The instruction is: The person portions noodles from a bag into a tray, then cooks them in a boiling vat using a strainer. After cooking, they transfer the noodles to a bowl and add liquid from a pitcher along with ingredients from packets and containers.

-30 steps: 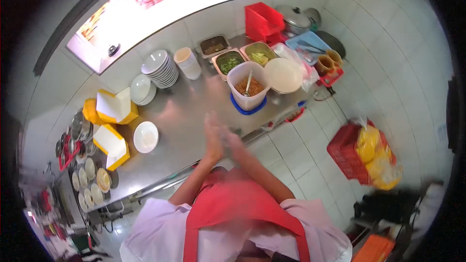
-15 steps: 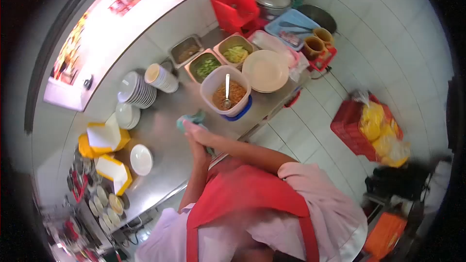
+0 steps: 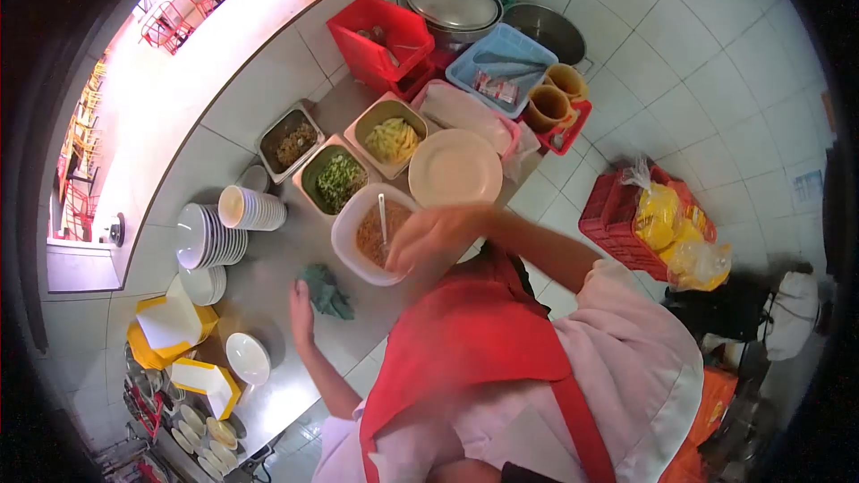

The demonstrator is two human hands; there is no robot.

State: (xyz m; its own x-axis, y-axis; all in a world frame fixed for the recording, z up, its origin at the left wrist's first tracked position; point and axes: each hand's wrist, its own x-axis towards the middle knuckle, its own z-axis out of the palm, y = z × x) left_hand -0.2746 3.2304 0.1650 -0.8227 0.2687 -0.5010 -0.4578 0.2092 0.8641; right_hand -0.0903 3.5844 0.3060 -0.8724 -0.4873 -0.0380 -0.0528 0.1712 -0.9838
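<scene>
My left hand (image 3: 302, 311) is upright on the steel counter, its fingers stretched out along the left edge of a crumpled green cloth (image 3: 327, 292). My right hand (image 3: 440, 238) reaches across the near right side of a white plastic tub (image 3: 347, 255), blurred, with its fingertips bent down by the rim. What those fingers do is hidden. Inside the tub, a spoon (image 3: 383, 215) leans in orange-brown shredded food. Behind the tub stand metal pans of chopped greens (image 3: 338, 181) and pale yellow strips (image 3: 391, 140). A stack of cream plates (image 3: 455, 170) lies beyond my right hand.
Stacked bowls (image 3: 213, 237) and cups (image 3: 252, 209) line the wall side. A white bowl (image 3: 248, 358) and yellow-and-white boxes (image 3: 208, 382) sit at left. Far back are a red bin (image 3: 380, 40), a lidded pot (image 3: 454, 7) and a blue tray (image 3: 503, 58). A red crate (image 3: 617, 224) stands at right.
My hands, together on the green cloth before, have parted. The cloth now lies on the counter beside my left hand, while my right hand has moved right to the tub. The view has shifted.
</scene>
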